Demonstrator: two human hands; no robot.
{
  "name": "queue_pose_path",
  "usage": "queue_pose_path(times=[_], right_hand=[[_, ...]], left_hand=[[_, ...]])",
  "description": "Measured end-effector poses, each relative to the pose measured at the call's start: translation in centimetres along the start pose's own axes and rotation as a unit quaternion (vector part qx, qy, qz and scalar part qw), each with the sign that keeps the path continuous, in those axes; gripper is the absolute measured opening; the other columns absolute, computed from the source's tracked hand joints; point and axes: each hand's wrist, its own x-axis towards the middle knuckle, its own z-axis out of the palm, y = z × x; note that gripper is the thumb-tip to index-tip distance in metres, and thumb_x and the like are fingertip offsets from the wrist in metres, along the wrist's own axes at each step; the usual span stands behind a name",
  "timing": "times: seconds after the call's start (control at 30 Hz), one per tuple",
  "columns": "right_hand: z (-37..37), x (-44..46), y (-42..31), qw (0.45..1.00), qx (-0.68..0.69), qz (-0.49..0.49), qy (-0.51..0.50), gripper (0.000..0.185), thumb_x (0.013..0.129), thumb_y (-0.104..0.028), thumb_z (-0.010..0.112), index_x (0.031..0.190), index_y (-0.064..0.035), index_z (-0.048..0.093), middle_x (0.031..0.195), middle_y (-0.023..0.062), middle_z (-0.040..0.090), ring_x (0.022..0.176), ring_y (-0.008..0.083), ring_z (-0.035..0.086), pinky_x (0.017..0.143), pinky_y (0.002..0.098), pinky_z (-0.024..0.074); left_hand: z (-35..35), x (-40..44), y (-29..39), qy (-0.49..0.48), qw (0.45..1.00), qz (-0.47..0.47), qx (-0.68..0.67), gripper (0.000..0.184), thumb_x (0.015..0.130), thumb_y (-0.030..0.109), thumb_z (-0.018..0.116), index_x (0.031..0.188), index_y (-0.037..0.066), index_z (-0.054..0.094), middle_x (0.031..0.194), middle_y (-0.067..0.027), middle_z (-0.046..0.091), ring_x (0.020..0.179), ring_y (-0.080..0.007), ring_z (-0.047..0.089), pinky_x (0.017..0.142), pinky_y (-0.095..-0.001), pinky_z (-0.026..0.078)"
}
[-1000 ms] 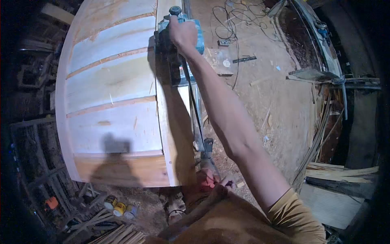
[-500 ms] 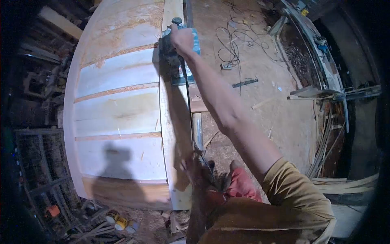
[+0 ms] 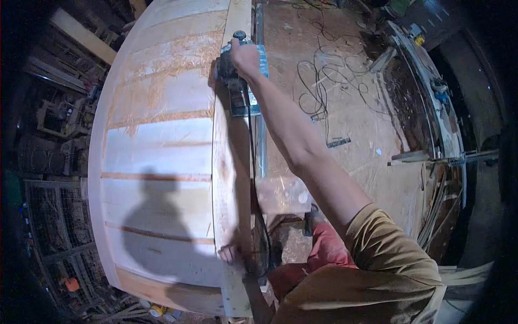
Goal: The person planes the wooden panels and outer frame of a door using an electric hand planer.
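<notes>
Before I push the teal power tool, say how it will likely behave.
The teal power tool is likely heavy for its size, given its bulky housing. It should probably slide, not roll, since its long base looks flat on the pale board. Its curving black cord looks floppy and may drag.

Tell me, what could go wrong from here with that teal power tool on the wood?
The power tool might wobble or veer: just the right hand is seen on it, at the end of an outstretched arm, above a narrow board.

The black cord trails back toward the person's red-clad legs, so it could snag or trip them.

Loose shavings lie on the panel alongside; stray ones might get under the tool.
</notes>
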Motion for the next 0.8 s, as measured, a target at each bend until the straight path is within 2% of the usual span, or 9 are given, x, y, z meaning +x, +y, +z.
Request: queue_pose_path(times=[0.13,0.2,0.3,0.4,0.43,0.5,0.53,0.67,0.8], right_hand=[[1.2,6.0,-1.6,0.999,-0.018,-0.028,-0.010,0.072,0.092,-0.054,0.053,0.102,0.0153,0.069,0.110,0.0357,0.067,0.110,0.0472,0.066,0.097,0.0495,0.0498],[1.5,7.5,-2.6,0.999,-0.035,-0.019,0.017,0.074,0.093,-0.056,0.050,0.102,0.0153,0.069,0.110,0.0369,0.066,0.110,0.0484,0.065,0.098,0.0497,0.0491],[1.9,11.4,-3.3,0.999,-0.030,-0.030,-0.007,0.074,0.093,-0.056,0.049,0.102,0.0149,0.069,0.110,0.0373,0.066,0.110,0.0486,0.065,0.098,0.0498,0.0487],[3.4,16.6,-3.2,0.998,-0.036,-0.056,-0.006,0.072,0.094,-0.054,0.049,0.102,0.0147,0.069,0.107,0.0374,0.067,0.108,0.0492,0.065,0.095,0.0505,0.0503],[4.1,18.1,-2.8,0.997,-0.027,-0.078,-0.012,0.072,0.094,-0.054,0.049,0.103,0.0146,0.069,0.104,0.0372,0.067,0.106,0.0495,0.066,0.093,0.0509,0.0509],[4.5,19.4,-2.9,0.995,-0.033,-0.096,-0.018,0.071,0.095,-0.053,0.047,0.100,0.0149,0.069,0.101,0.0367,0.068,0.102,0.0498,0.066,0.091,0.0516,0.0511],[4.5,20.3,-3.4,0.993,-0.031,-0.113,-0.013,0.071,0.096,-0.052,0.045,0.098,0.0152,0.068,0.098,0.0362,0.068,0.099,0.0502,0.067,0.088,0.0523,0.0512],[6.8,27.3,-3.3,0.982,-0.053,-0.180,-0.022,0.069,0.098,-0.049,0.042,0.094,0.0155,0.068,0.100,0.0347,0.069,0.096,0.0501,0.067,0.086,0.0527,0.0513],[8.2,31.3,-4.1,0.981,-0.056,-0.184,-0.040,0.067,0.096,-0.048,0.044,0.097,0.0140,0.069,0.106,0.0343,0.069,0.102,0.0488,0.067,0.090,0.0518,0.0502]], left_hand=[[0.2,-0.8,1.3,0.032,0.998,-0.023,0.041,0.031,0.097,0.036,0.057,0.114,0.009,0.061,0.114,-0.0187,0.062,0.110,-0.0416,0.057,0.094,-0.0560,0.043],[-0.3,-0.1,2.0,-0.070,0.988,-0.133,0.032,0.047,0.097,0.042,0.062,0.137,0.017,0.064,0.147,-0.0135,0.057,0.142,-0.0378,0.044,0.113,-0.0549,0.032],[-1.3,0.0,2.5,-0.108,0.981,-0.155,0.047,0.048,0.098,0.036,0.061,0.142,0.017,0.060,0.154,-0.0139,0.050,0.147,-0.0361,0.039,0.115,-0.0557,0.030],[-1.8,0.8,3.1,-0.125,0.979,-0.081,0.137,0.049,0.100,0.032,0.059,0.146,0.016,0.057,0.156,-0.0131,0.047,0.148,-0.0352,0.037,0.116,-0.0568,0.029],[-2.0,0.9,3.9,-0.127,0.978,-0.092,0.135,0.049,0.100,0.032,0.059,0.146,0.016,0.057,0.156,-0.0131,0.047,0.148,-0.0352,0.037,0.116,-0.0568,0.029],[-3.1,2.1,5.2,-0.204,0.951,-0.089,0.216,0.055,0.101,0.039,0.046,0.148,0.010,0.049,0.154,-0.0189,0.046,0.144,-0.0407,0.041,0.111,-0.0613,0.032],[-1.7,-0.4,3.5,-0.211,0.949,-0.138,0.186,0.058,0.102,0.041,0.045,0.152,0.011,0.045,0.155,-0.0184,0.044,0.145,-0.0395,0.039,0.116,-0.0605,0.025],[-1.6,1.4,4.5,-0.199,0.955,-0.135,0.172,0.058,0.102,0.041,0.045,0.152,0.011,0.046,0.155,-0.0181,0.045,0.145,-0.0388,0.039,0.116,-0.0594,0.026],[-1.1,5.6,8.3,-0.270,0.947,-0.151,0.090,0.057,0.103,0.041,0.046,0.151,0.012,0.047,0.155,-0.0178,0.045,0.144,-0.0382,0.040,0.116,-0.0583,0.027]])
